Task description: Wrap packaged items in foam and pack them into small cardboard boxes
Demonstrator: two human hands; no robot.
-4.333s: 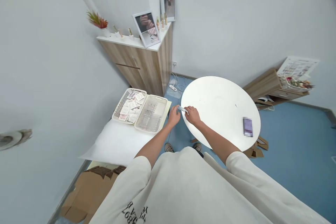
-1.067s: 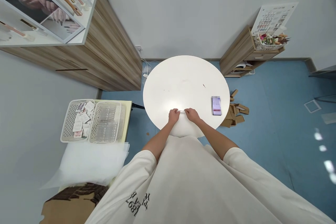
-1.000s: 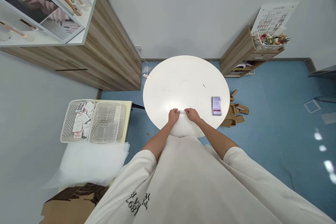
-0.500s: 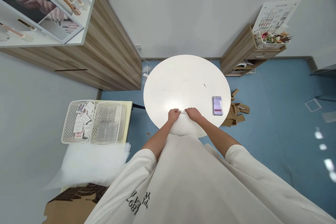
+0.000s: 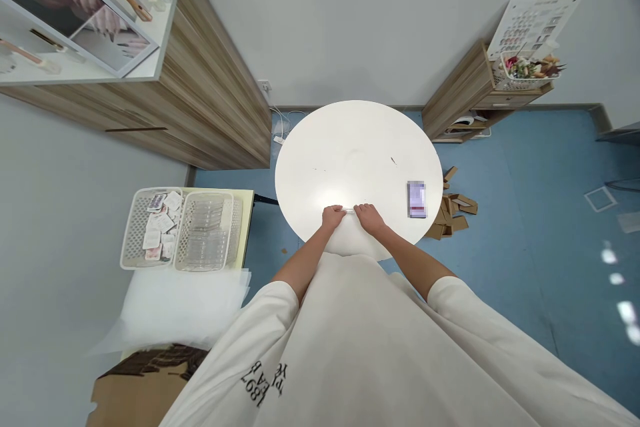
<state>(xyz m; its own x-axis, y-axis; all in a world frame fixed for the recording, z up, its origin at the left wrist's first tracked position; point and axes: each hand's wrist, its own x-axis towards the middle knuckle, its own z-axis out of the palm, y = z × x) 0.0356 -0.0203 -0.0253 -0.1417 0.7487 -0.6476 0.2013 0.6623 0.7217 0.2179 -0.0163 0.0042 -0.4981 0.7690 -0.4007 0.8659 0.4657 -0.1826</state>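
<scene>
Both hands meet just inside the six o'clock edge of the white round counter (image 5: 353, 133), with a small clear plastic piece (image 5: 349, 211) between them. The left hand (image 5: 332, 216) grasps its nine o'clock end and the right hand (image 5: 369, 217) its three o'clock end, each grip seemingly a fingertip pinch. Whether the piece touches the counter or hangs just above it, I cannot tell.

For good handling, match the pressure at both ends so that the thin plastic neither bows nor twists, and hold it level and low, where a slip would land it softly. Thumbs near the edges should leave its middle visible. Elbow room matters at three o'clock, where a purple rectangular item (image 5: 417, 199) lies; the basket of clear plastic cases (image 5: 236, 230) is well apart, towards nine.
</scene>
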